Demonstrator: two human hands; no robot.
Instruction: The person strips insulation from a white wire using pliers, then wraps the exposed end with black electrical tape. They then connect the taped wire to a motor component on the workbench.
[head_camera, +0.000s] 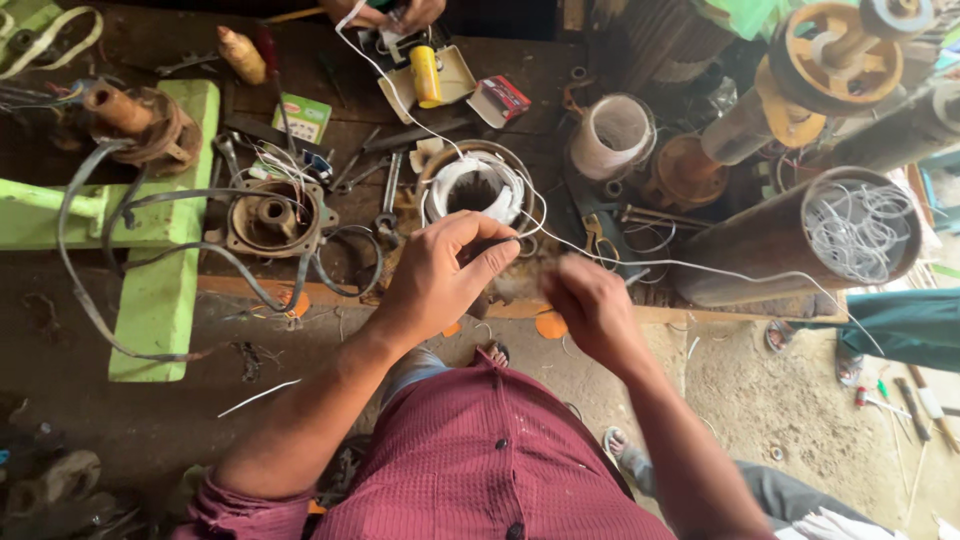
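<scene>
Shirt (480, 460): maroon, buttoned, nearest the lens, filling the lower middle.
Surface (520, 70): dark wooden bench across the upper half, crowded with motor parts and tools.
Green frame (160, 300): pale green metal, far left, partly over the bench edge.
Steel tube (790, 235): large rusty cylinder lying at right, open end packed with white winding wire.
Motor housing (275, 215): round rusty casting left of centre, grey cables looping around it.
Wire coil (478, 180): ring of white wire on the bench, just beyond the left hand.
Left hand (440, 275): raised above the bench edge, thumb and forefinger pinched together on the white wire.
Right hand (590, 305): just beside the left, fingers curled inward, gripping the same strand lower down; blurred.
White wire (385, 75): thin strand running from both hands up across the bench toward another person's hand.
Other hand (405, 12): top edge, someone else's, near a yellow spool (427, 75).
Small box (500, 100): red and white, right of the spool.
</scene>
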